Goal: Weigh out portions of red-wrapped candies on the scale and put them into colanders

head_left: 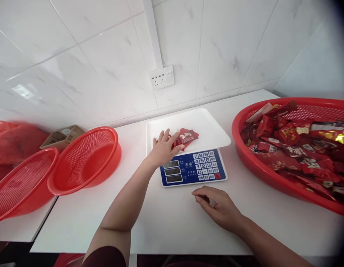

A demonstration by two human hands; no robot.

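A white electronic scale with a blue keypad panel stands on the white table near the wall. A few red snack packets lie on its pan. My left hand reaches over the front left of the pan, fingers spread, touching the packets. My right hand rests palm down on the table just in front of the scale, fingers loosely curled, holding nothing that I can see.
A big red basket heaped with red snack packets fills the right side. Two empty red mesh baskets sit at the left, with a cardboard box and a red plastic bag behind. A wall socket is above the scale.
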